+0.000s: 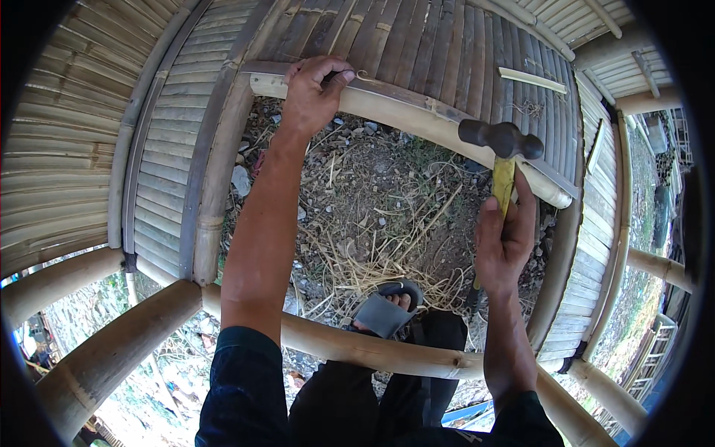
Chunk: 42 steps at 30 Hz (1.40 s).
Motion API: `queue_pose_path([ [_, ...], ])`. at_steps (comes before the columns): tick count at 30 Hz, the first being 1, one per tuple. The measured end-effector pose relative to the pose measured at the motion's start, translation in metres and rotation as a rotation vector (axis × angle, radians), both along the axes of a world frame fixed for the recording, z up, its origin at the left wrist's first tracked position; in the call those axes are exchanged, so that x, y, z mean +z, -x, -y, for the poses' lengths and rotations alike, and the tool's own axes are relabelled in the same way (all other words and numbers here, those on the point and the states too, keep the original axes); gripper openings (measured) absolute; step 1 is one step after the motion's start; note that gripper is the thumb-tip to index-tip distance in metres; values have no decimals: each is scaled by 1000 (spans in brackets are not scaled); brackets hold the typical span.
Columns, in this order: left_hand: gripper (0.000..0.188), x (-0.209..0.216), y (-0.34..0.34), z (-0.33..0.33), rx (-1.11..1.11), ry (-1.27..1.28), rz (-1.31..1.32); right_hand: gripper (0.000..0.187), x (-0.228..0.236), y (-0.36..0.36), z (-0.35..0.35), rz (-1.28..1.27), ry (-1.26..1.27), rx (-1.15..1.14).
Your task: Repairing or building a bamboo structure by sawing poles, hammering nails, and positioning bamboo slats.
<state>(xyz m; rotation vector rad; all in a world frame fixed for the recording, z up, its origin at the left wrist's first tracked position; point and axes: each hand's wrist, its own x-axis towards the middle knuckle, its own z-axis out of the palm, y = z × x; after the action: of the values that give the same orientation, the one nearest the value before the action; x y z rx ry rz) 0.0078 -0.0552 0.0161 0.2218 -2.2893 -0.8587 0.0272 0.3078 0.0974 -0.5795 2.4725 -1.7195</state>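
Note:
My right hand grips a ball-peen hammer by its yellow handle, the dark metal head raised over the right part of a bamboo edge beam. At the left end of that pale bamboo beam, my left hand has its thumb and fingers pinched together on a thin flat bamboo strip that lies along the beam's top. Whatever sits between those fingertips is too small to make out. A little curled shaving lies just right of them.
Behind the strip spreads a bamboo slat platform with a loose pale stick on it. Slatted benches flank the opening on both sides. Below are dirt, stones and dry straw. A bamboo pole crosses before my legs, one sandalled foot beyond it.

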Motion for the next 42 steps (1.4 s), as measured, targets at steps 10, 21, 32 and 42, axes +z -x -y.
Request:
queue_pose_path([
  [10,10,-8,0,4,-108,-83,-114,51,27,52,91,-268,-151,223],
  [21,13,-7,0,1,-67,-40,-101,50,10,64,148,-526,-131,310],
  [32,13,-6,2,3,-63,-56,-130,60,2,70,153,-587,-247,324],
  [42,32,-4,-20,31,-28,268,31,46,20,65,124,-605,-219,290],
])
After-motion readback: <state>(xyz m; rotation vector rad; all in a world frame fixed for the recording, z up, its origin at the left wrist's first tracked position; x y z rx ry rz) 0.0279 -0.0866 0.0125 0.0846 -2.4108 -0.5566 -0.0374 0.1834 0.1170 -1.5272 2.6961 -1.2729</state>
